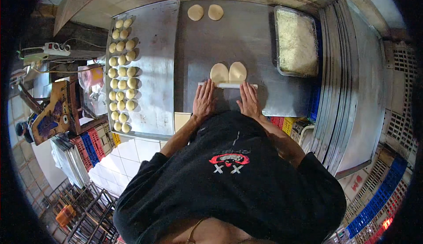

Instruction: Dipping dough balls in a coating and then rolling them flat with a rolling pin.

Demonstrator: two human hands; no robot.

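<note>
A thin white rolling pin (227, 85) lies crosswise on the steel worktop. My left hand (204, 101) rests on its left end, fingers stretched out flat over it. The right end lies under my right hand (250, 102), whose fingers are also straight and not wrapped round the pin. Just beyond the pin, two flattened oval dough pieces lie side by side: a left piece (219, 73) and a right piece (238, 71). The pin touches or covers their near edges. Two more dough rounds lie at the far edge, a left round (195, 12) and a right round (215, 12).
A metal tray (156, 67) at left carries rows of small dough balls (121, 72). At the far right of the worktop (198, 45) stands a tub of pale shreds (296, 41). Upright metal trays (339, 85) stand beyond it. Crates (90, 147) and a power strip (57, 48) are at left.
</note>
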